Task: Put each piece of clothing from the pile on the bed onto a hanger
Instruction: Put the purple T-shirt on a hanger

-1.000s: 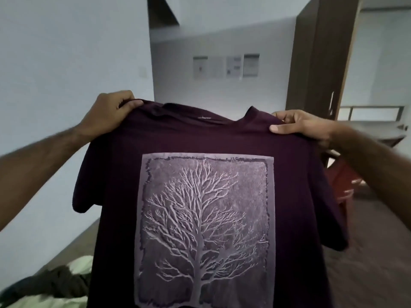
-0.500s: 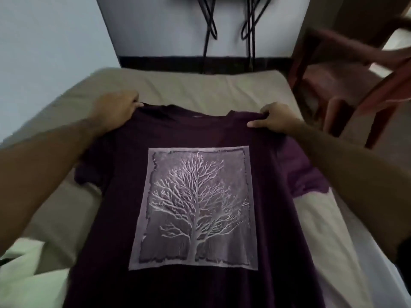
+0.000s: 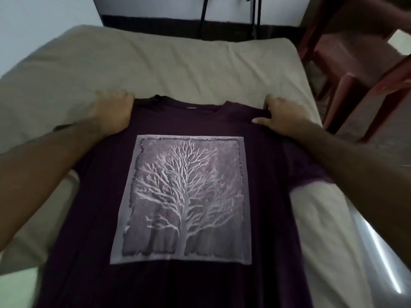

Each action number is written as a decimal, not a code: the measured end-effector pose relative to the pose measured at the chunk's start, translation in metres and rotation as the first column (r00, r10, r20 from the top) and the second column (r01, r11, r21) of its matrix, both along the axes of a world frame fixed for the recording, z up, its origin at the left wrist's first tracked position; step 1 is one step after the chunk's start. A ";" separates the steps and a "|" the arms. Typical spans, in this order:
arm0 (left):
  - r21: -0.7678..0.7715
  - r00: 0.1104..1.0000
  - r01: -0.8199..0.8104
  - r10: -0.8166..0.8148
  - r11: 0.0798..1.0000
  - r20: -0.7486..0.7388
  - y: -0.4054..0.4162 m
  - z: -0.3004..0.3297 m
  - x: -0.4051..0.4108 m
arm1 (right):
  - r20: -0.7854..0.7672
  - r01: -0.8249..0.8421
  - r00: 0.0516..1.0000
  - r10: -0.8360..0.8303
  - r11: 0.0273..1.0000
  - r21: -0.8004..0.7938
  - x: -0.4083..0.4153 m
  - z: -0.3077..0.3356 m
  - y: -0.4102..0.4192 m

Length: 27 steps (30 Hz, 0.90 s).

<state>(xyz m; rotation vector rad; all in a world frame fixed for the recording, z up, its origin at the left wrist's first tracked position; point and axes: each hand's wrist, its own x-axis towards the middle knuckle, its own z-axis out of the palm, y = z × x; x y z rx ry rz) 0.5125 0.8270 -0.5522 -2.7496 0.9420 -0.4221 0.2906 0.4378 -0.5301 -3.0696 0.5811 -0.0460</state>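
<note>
We see a dark purple T-shirt [image 3: 262, 165] spread front-up on a bed [image 3: 178, 67] covered in a beige sheet, its collar toward the far end and its hem running off the near edge of the view. A large pale square print of a bare tree [image 3: 184, 196] fills the chest. The left hand [image 3: 113, 112] sits at the shirt's left shoulder, fingers curled down over the fabric edge; we cannot tell for certain whether that grip is clamped on the cloth or only pressing it to the bed. The right hand [image 3: 280, 116] is at the right shoulder, its grip closed on the seam, thumb laid along the top of the fabric and fingers tucked past the edge. Both forearms reach in from the near corners. The right sleeve lies flat beneath the right forearm. To the far right, just beside the bed, stands a reddish-brown chair [image 3: 364, 81]. Dark straps [image 3: 203, 16] hang against the pale wall beyond the bed's far end.
</note>
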 end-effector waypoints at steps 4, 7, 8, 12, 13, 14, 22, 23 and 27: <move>0.034 0.960 0.280 -0.280 0.959 0.009 0.032 0.002 -0.140 | 0.049 -0.018 0.998 0.035 0.950 -0.310 -0.093 0.013 0.032; -0.040 0.887 0.436 -0.437 0.899 -0.148 0.091 0.001 -0.266 | 0.056 -0.162 0.983 0.176 0.967 -0.196 -0.189 0.010 0.107; -0.043 0.879 0.442 -0.442 0.896 -0.181 0.113 0.001 -0.300 | 0.072 -0.160 0.982 0.175 0.971 -0.178 -0.221 0.010 0.132; -0.031 0.909 0.316 -0.312 0.948 -0.275 0.191 0.001 -0.387 | 0.069 0.015 0.997 -0.016 1.000 0.013 -0.323 0.009 0.198; -0.041 0.926 0.233 -0.235 0.972 -0.296 0.205 0.003 -0.399 | 0.066 0.033 0.997 -0.038 0.997 0.075 -0.343 0.008 0.208; -0.057 0.935 0.106 -0.119 0.993 -0.335 0.218 0.003 -0.409 | 0.060 0.046 0.997 -0.056 0.986 0.159 -0.361 0.007 0.219; -0.308 0.690 -0.310 -0.010 0.899 -0.724 0.255 0.031 -0.461 | -0.022 0.120 0.992 -0.125 0.865 0.487 -0.445 0.006 0.280; -0.329 0.700 -0.322 -0.011 0.888 -0.714 0.258 0.033 -0.464 | 0.012 0.122 0.988 -0.154 0.821 0.558 -0.450 0.011 0.279; -0.394 0.756 -0.361 0.018 0.845 -0.654 0.285 0.040 -0.474 | 0.072 0.164 0.966 -0.249 0.801 0.576 -0.481 0.029 0.253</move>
